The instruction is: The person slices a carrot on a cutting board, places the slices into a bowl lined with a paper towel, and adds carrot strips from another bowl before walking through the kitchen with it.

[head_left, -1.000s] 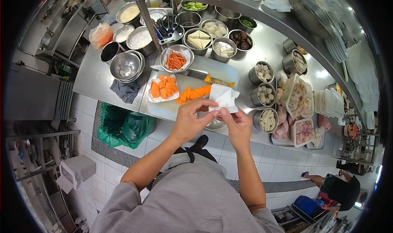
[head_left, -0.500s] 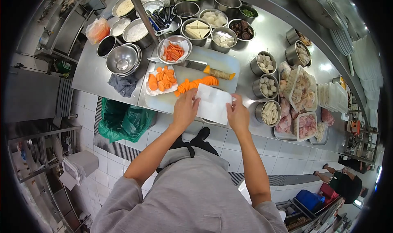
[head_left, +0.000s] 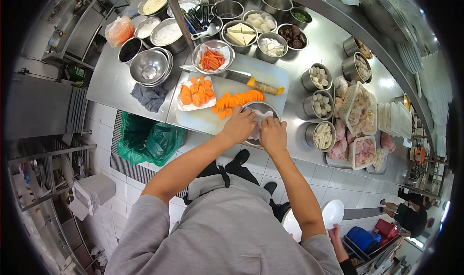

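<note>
At the cutting board's near right edge stands a round metal bowl, with a sheet of white paper crumpled down into it. My left hand grips the paper at the bowl's left side, and my right hand has its fingers closed on it at the right; the fingertips are partly hidden. Just beyond lies a row of carrot slices on the white cutting board. Left of them, carrot pieces rest on paper. A brownish root piece with orange ends lies behind, near a knife.
A bowl of carrot strips stands at the board's far edge. Metal pots of mushroom balls and baskets of raw meat are at right. A green-lined bin sits below left. Another person's hand holds a white plate behind me.
The white paper, held flat between my hands before, is now pushed into the metal bowl. Both hands have come closer together. A person's hand with a plate has appeared at lower right.
</note>
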A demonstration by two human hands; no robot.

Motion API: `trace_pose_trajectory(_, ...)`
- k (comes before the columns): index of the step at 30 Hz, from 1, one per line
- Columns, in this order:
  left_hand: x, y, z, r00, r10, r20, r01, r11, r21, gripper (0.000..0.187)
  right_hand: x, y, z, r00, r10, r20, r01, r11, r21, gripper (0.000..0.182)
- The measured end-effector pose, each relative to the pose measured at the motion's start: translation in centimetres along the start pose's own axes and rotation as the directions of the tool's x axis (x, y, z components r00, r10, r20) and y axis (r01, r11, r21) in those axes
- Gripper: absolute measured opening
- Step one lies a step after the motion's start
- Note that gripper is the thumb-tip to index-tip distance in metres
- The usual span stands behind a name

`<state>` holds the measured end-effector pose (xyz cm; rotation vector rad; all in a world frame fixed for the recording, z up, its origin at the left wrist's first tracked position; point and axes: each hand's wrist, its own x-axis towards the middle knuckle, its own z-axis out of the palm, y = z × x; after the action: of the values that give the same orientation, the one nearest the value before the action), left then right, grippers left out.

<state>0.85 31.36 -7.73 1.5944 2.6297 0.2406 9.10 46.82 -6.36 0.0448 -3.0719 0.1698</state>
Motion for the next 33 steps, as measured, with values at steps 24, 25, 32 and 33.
trace_pose_trajectory(24,-10.6,-5.0,-4.0,0.754,-0.523,-0.397,0.25,0.788,-0.563,0.023,0.2,6.6,-0.7,0.786,0.554,0.273,-0.588,0.538,0.604,0.042)
trace_pose_trajectory(25,-11.8,-5.7,-3.8,0.756,-0.541,-0.368,0.282,0.777,-0.563,0.026,0.9,7.3,-1.1,0.784,0.557,0.274,-0.591,0.536,0.603,0.042)
trace_pose_trajectory(32,-10.4,-4.5,-2.7,0.748,-0.562,-0.353,0.256,0.735,-0.628,0.042,12.9,8.9,-2.9,0.736,0.659,0.157,-0.46,0.316,0.83,0.041)
trace_pose_trajectory(33,-9.4,-4.3,-2.3,0.749,-0.559,-0.355,0.251,0.736,-0.628,0.042,14.3,9.1,-2.1,0.734,0.658,0.169,-0.475,0.319,0.82,0.04)
